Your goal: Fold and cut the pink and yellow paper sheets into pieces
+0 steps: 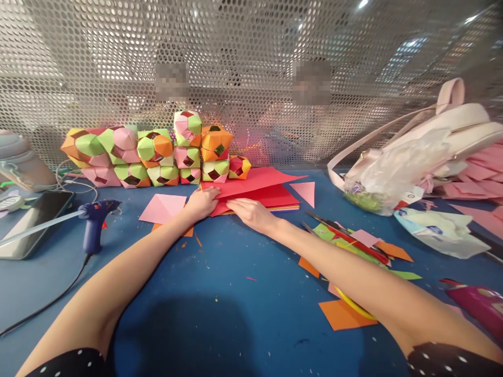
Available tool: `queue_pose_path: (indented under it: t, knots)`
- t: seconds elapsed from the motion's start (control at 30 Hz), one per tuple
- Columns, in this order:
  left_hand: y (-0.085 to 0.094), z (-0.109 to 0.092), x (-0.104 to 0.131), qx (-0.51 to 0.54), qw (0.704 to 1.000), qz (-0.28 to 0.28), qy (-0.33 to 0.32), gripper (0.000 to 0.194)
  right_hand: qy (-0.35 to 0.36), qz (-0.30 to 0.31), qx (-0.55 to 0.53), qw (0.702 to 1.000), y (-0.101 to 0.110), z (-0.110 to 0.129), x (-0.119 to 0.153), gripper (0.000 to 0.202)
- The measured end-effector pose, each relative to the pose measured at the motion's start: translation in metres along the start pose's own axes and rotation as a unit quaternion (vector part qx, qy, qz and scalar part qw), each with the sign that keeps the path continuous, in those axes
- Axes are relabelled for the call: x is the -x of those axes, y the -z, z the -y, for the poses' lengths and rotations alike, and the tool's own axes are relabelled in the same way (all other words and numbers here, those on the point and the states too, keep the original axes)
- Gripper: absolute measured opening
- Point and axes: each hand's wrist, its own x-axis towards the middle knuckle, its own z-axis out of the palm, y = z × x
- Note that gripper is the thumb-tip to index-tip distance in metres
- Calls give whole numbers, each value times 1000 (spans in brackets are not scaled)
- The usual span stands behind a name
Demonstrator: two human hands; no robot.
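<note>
A stack of coloured paper (286, 207) lies on the blue table, with red sheets on top. Its uppermost red paper sheet (255, 182) is raised from the rest along the right side. My left hand (203, 203) is closed on the near left corner of that sheet. Beside it, my right hand (253, 213) has its fingers pinched at the sheet's front edge; the fingertips are partly hidden. A pink sheet (163, 208) lies left of my left hand, with orange paper partly under it. Behind the stack stand several folded paper balls (187, 158), piled in rows.
At left are a blue glue gun (93, 230) with its cord, a phone (35, 222) and a bottle (24, 159). Scissors (353, 238) lie among paper scraps at right. A bag (451, 131) and plastic wrappers (436, 230) sit farther right. A perforated metal screen (251, 63) rises behind.
</note>
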Motion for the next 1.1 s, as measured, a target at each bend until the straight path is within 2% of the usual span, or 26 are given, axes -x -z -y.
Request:
queue_pose_path:
  t: [0.17,0.37,0.6,0.73,0.93,1.1]
  knots:
    - [-1,0,2,-8,1000,3,-9,41,30,3,0,1000,6,-7,5,35]
    - [-3,0,2,-15,1000,4,-15,39,51,6,8,999,22,-10,16,37]
    - [-2,1,2,-16,1000,2,-16,40,101,-13,27,994,52,7,27,35]
    - [-1,1,2,-11,1000,0,-14,41,98,-12,28,995,77,35,33,30]
    - [-2,3,1,-5,1000,-10,-14,40,102,33,-24,994,121,104,45,33]
    - [-3,5,0,-8,1000,-14,-22,37,107,60,-104,987,144,153,47,30]
